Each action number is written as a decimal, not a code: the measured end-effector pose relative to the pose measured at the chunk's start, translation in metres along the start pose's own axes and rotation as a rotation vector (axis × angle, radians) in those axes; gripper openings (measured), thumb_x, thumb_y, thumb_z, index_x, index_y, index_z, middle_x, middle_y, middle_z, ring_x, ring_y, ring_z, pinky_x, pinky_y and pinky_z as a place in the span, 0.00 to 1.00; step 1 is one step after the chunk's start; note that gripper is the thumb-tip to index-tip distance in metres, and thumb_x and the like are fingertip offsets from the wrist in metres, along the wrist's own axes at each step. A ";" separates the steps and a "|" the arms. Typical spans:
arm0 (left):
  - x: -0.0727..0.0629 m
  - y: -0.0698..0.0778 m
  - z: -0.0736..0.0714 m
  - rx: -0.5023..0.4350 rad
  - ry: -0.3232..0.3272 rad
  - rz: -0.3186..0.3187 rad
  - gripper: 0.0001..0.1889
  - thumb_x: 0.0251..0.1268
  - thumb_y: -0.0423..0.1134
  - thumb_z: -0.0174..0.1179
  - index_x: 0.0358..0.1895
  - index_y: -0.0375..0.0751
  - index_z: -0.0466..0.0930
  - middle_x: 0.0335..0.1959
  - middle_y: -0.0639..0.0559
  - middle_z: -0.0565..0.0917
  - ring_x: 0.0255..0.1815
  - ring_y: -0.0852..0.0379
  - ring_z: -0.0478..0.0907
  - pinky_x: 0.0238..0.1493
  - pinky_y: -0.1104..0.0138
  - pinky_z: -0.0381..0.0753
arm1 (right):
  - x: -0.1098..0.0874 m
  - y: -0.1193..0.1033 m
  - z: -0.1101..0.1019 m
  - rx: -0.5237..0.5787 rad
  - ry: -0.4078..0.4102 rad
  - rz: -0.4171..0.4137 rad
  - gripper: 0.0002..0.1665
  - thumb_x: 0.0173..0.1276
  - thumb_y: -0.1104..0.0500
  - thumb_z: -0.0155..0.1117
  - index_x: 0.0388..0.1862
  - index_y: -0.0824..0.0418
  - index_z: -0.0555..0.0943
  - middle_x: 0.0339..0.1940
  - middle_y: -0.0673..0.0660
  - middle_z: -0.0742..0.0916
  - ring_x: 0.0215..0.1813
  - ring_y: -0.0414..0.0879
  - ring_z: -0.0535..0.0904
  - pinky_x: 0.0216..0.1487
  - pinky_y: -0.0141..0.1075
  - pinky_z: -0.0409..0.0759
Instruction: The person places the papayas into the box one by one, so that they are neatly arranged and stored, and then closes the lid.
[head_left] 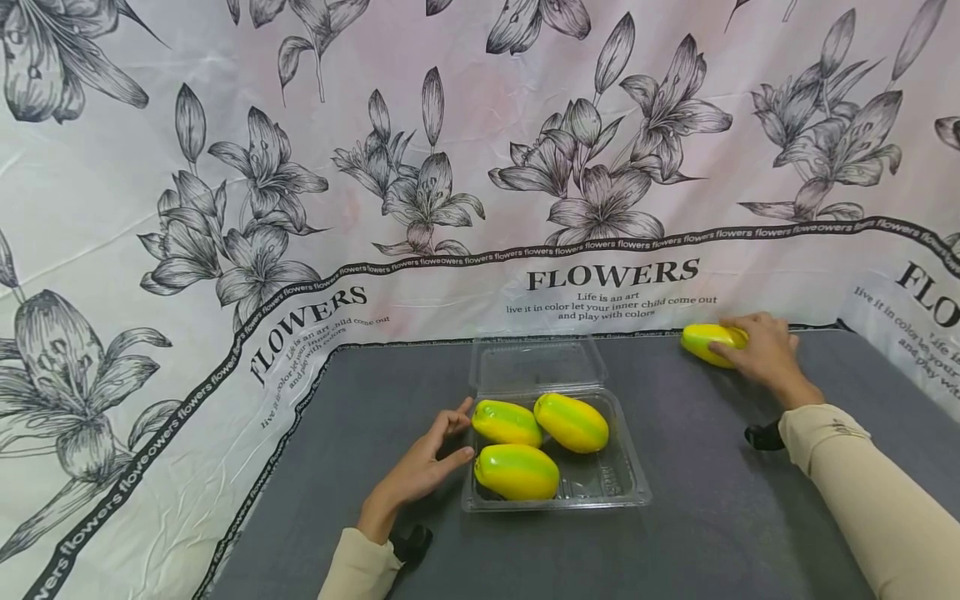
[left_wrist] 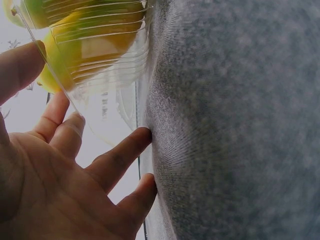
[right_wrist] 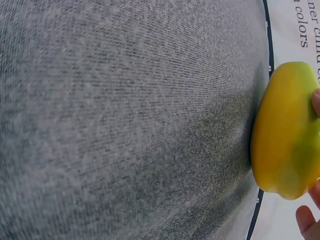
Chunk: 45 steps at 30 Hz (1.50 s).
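Grey cloth table (head_left: 712, 517); floral "FLOWERS" backdrop (head_left: 420, 167) behind. Clear clamshell tray (head_left: 607, 483), lid open, holds three mangoes (head_left: 517, 471). Left hand (head_left: 420, 471): fingers spread, resting at tray's left wall. Right hand (head_left: 761, 350): curled over fourth mango (head_left: 701, 340), well right of tray, at table's far edge.

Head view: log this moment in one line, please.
right hand: holds loose mango at table's far edge | left hand: open, against clear tray | tray: three mangoes, lid open

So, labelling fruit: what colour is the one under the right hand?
Yellow with green, best in the right wrist view: fruit, right hand.
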<state>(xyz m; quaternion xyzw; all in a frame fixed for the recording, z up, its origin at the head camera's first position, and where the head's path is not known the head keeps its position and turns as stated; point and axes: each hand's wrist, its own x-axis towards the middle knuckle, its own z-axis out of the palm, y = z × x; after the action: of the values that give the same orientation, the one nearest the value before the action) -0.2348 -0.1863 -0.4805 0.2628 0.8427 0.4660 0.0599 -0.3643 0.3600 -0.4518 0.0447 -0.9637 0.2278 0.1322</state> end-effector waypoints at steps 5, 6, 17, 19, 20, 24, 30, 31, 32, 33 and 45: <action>0.000 0.001 0.000 0.002 0.000 -0.005 0.20 0.78 0.40 0.56 0.65 0.41 0.64 0.85 0.51 0.51 0.78 0.40 0.64 0.75 0.36 0.60 | -0.002 0.005 0.000 0.054 -0.023 -0.020 0.34 0.74 0.47 0.63 0.67 0.70 0.72 0.63 0.79 0.73 0.60 0.77 0.63 0.51 0.69 0.60; 0.001 0.001 0.000 0.001 0.000 -0.007 0.20 0.78 0.40 0.56 0.65 0.41 0.64 0.85 0.51 0.51 0.78 0.40 0.64 0.75 0.36 0.60 | -0.002 0.006 0.000 0.076 -0.033 -0.021 0.34 0.74 0.47 0.63 0.67 0.70 0.71 0.64 0.80 0.73 0.61 0.76 0.64 0.53 0.69 0.61; 0.001 0.002 -0.001 -0.008 -0.005 0.000 0.20 0.78 0.40 0.56 0.65 0.38 0.63 0.85 0.50 0.50 0.79 0.39 0.63 0.75 0.35 0.59 | -0.009 0.010 -0.002 0.163 -0.075 -0.007 0.40 0.76 0.45 0.62 0.74 0.71 0.66 0.70 0.81 0.69 0.66 0.77 0.65 0.58 0.69 0.64; 0.001 0.001 -0.001 -0.008 -0.006 0.000 0.20 0.78 0.39 0.56 0.65 0.37 0.63 0.85 0.50 0.50 0.79 0.39 0.63 0.75 0.35 0.59 | -0.011 0.012 -0.001 0.167 -0.059 -0.020 0.39 0.76 0.46 0.61 0.74 0.71 0.66 0.69 0.82 0.69 0.66 0.77 0.65 0.58 0.69 0.63; 0.001 0.001 -0.001 -0.007 -0.006 -0.001 0.20 0.78 0.39 0.56 0.65 0.37 0.63 0.85 0.51 0.50 0.79 0.39 0.63 0.75 0.35 0.59 | -0.012 0.012 0.000 0.168 -0.050 -0.021 0.39 0.76 0.46 0.61 0.74 0.71 0.65 0.69 0.82 0.70 0.65 0.77 0.65 0.58 0.69 0.63; 0.001 0.000 -0.001 0.000 -0.004 -0.009 0.20 0.78 0.41 0.56 0.65 0.38 0.63 0.85 0.52 0.50 0.79 0.40 0.63 0.75 0.35 0.59 | -0.015 0.013 0.004 0.176 0.001 -0.019 0.38 0.77 0.47 0.61 0.74 0.70 0.66 0.69 0.81 0.71 0.66 0.77 0.66 0.60 0.69 0.63; 0.001 -0.001 0.000 -0.005 -0.007 -0.013 0.20 0.78 0.42 0.56 0.65 0.38 0.63 0.85 0.52 0.50 0.79 0.40 0.63 0.75 0.36 0.59 | -0.021 0.012 0.008 0.181 0.076 -0.018 0.36 0.75 0.50 0.63 0.73 0.71 0.69 0.67 0.81 0.73 0.65 0.75 0.67 0.59 0.67 0.64; 0.001 0.000 0.000 -0.007 -0.008 -0.013 0.21 0.79 0.42 0.56 0.65 0.38 0.63 0.85 0.52 0.50 0.79 0.40 0.63 0.75 0.36 0.58 | -0.021 0.012 0.009 0.182 0.087 -0.020 0.36 0.75 0.51 0.64 0.72 0.71 0.69 0.66 0.81 0.73 0.64 0.75 0.67 0.58 0.67 0.64; 0.001 0.000 0.000 -0.009 -0.008 -0.015 0.21 0.79 0.42 0.56 0.65 0.38 0.63 0.85 0.52 0.50 0.79 0.40 0.63 0.76 0.36 0.58 | -0.022 0.012 0.009 0.185 0.097 -0.021 0.35 0.75 0.52 0.64 0.72 0.71 0.69 0.66 0.81 0.73 0.64 0.75 0.67 0.58 0.67 0.64; 0.001 0.001 0.000 -0.010 -0.009 -0.015 0.21 0.79 0.42 0.56 0.65 0.38 0.63 0.85 0.52 0.50 0.79 0.40 0.63 0.76 0.36 0.58 | -0.023 0.011 0.010 0.189 0.107 -0.022 0.35 0.75 0.52 0.64 0.72 0.71 0.69 0.66 0.81 0.73 0.64 0.75 0.67 0.58 0.67 0.64; -0.001 0.000 0.001 0.004 0.003 -0.009 0.22 0.79 0.45 0.55 0.66 0.39 0.63 0.85 0.51 0.50 0.79 0.40 0.63 0.75 0.36 0.60 | -0.032 -0.009 0.013 0.233 0.191 -0.048 0.33 0.74 0.54 0.66 0.72 0.69 0.71 0.60 0.78 0.76 0.56 0.71 0.72 0.48 0.57 0.67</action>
<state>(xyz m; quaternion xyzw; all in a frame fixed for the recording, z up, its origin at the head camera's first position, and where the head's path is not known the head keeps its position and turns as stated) -0.2339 -0.1859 -0.4810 0.2583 0.8450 0.4644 0.0602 -0.3355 0.3475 -0.4679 0.0608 -0.9124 0.3380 0.2225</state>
